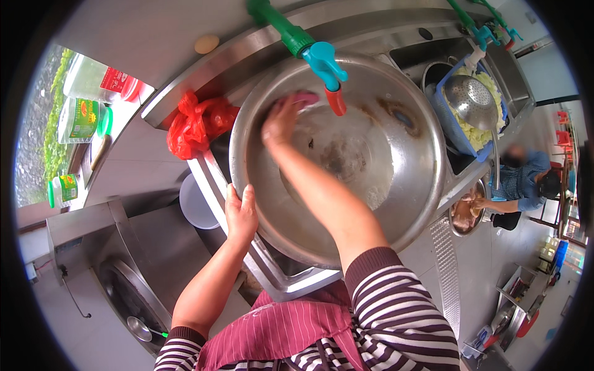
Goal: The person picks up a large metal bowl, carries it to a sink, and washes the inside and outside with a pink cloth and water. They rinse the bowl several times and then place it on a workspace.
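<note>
A large stainless steel basin [413, 153] rests across the steel sink [297, 290] before me. My left hand [242, 213] grips its rim on the left side, thumb up along the edge. Inside the basin, my right hand [280, 123] presses a magenta cloth or scouring pad [306, 99] against the upper left wall; the hand is slightly blurred. Cloudy water and dark residue lie at the basin's bottom, and a brown stain marks its upper right wall. Above the far rim hangs a blue tap [322, 62] with a red spout on a green pipe.
A red plastic bag [195, 125] lies left of the basin. On the right stand a blue basket [438, 106] of chopped pale vegetables and a perforated ladle [471, 99]. Farther right, a person [524, 181] works over a metal bowl [480, 222]. A wok [130, 283] sits lower left.
</note>
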The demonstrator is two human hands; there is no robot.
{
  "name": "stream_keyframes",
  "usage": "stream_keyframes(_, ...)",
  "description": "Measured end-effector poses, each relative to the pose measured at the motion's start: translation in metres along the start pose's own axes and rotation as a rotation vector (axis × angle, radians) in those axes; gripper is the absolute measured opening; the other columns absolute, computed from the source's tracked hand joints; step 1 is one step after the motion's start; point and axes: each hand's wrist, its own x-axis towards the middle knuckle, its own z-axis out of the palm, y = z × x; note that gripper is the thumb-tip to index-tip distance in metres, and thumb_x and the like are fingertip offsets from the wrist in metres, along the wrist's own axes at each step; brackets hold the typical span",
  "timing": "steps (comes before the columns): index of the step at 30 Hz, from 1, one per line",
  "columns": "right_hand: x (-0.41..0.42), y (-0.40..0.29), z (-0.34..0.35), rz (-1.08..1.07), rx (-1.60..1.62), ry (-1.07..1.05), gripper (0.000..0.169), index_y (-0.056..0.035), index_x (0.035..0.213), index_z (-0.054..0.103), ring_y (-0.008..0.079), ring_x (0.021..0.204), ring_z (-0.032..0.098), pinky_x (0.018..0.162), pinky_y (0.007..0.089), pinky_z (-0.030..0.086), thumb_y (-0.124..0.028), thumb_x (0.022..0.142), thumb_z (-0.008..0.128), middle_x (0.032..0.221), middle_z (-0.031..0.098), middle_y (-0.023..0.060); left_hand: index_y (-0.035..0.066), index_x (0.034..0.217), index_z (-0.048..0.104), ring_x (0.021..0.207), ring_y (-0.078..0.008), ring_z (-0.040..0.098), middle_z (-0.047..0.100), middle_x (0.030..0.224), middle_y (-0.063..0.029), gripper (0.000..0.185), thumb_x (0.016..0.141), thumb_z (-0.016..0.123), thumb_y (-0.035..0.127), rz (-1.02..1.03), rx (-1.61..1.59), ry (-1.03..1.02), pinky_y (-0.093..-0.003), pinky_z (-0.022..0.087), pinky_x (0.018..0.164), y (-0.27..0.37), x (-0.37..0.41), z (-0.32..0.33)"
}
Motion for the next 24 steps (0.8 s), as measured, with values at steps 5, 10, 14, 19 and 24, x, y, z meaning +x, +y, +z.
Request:
stream_keyframes(5,-0.118,-0.049,-0.112,-0.06,0.496,-0.842,0.056,0.0043,0.142,0.003,0.0319,0.14,-0.006,0.114,0.0359,0.006,-0.013,0.098,0.033,0.15,-0.008,0.0232,-0.002,0.107,0.052,0.087,-0.013,0.052,0.059,0.094,-0.0085,0.023,0.097,0.044,0.017,0.009,-0.151,0.052,-0.0279,0.043,0.079,0.0,0.001,-0.003)
stream_keyframes(10,-0.067,-0.007,-0.328,0.119,-0.047,-1.84,0.063,-0.0125,0.147,0.003,0.0312,0.135,0.028,0.112,0.0426,0.02,-0.044,0.097,0.026,0.145,0.033,0.0125,0.001,0.089,0.05,0.069,-0.01,0.042,0.047,0.074,-0.0019,0.024,0.098,0.044,0.022,-0.005,-0.01,0.172,-0.0277,0.039,0.062,0.004,-0.003,0.002)
stream_keyframes(14,0.041,0.036,-0.362,-0.453,-1.053,-1.829,0.053,-0.0088,0.137,0.037,0.0327,0.137,0.021,0.109,0.0532,0.018,-0.03,0.09,0.046,0.152,0.015,0.0113,0.001,0.089,0.051,0.069,-0.0114,0.048,0.053,0.075,-0.0038,0.022,0.097,0.045,0.021,-0.014,-0.078,0.141,-0.0292,0.042,0.063,0.006,-0.003,0.005)
stream_keyframes(19,0.09,0.106,-0.246,-0.877,-1.349,-1.031,0.056,-0.0129,0.141,0.028,0.0318,0.128,0.034,0.106,0.049,0.022,-0.024,0.09,0.045,0.144,0.025,0.0184,-0.002,0.093,0.051,0.072,-0.0142,0.053,0.059,0.08,-0.0076,0.023,0.097,0.045,0.02,0.013,0.014,0.148,-0.0299,0.045,0.068,-0.006,-0.001,-0.003)
stream_keyframes(24,0.046,0.11,-0.06,-0.019,-0.147,-0.475,0.057,-0.0073,0.139,0.033,0.0328,0.136,0.021,0.108,0.048,0.019,-0.019,0.086,0.049,0.148,0.02,0.018,-0.002,0.092,0.051,0.07,-0.0144,0.051,0.056,0.078,-0.0078,0.024,0.097,0.044,0.019,0.085,0.065,0.098,-0.0306,0.043,0.065,0.003,0.005,0.004)
